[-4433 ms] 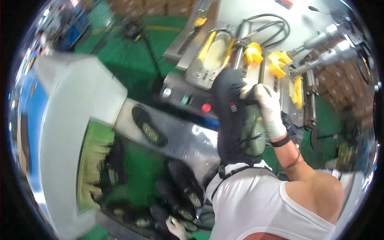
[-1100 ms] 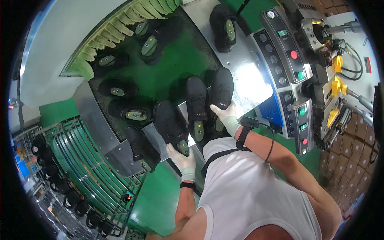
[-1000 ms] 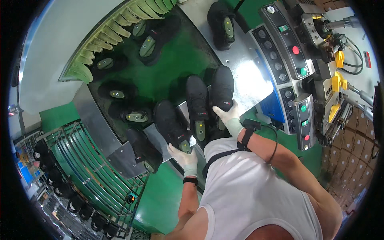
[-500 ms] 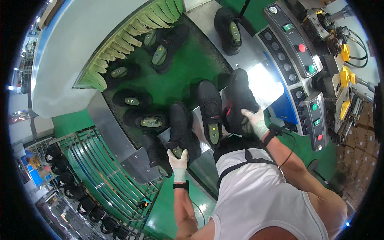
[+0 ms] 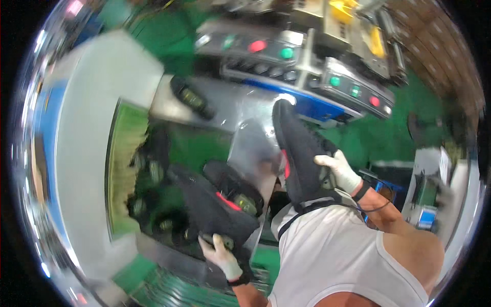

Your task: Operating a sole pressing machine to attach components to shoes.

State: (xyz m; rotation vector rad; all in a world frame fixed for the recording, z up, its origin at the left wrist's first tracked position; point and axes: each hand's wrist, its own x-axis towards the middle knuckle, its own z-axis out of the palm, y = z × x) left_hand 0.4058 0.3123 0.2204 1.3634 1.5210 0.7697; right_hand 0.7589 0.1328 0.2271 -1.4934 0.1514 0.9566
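Note:
My left hand (image 5: 221, 257), in a white glove, grips the heel end of a black shoe (image 5: 209, 204) with a red patch on its side. That shoe slants over the green machine bed, its toe toward the far left. In my right hand (image 5: 340, 171), also gloved, is another black shoe (image 5: 302, 148) with a red patch, held toe away from me by its heel end, close to my waist. Between the two lies a black shoe (image 5: 230, 184) with a green shoe last in its opening, partly covered by the left shoe.
More black shoes sit blurred on the bed beside the green flap curtain (image 5: 125, 169). One shoe (image 5: 192, 97) lies on the metal ledge (image 5: 166, 105). Control panels (image 5: 353, 87) with red and green buttons stand at the far side, with yellow-guarded machinery (image 5: 376, 41) behind.
My view has swung to the right, so the control panels now lie ahead. Both hands keep their shoes. The left shoe has moved over the bed, and the right shoe is clear of the metal ledge.

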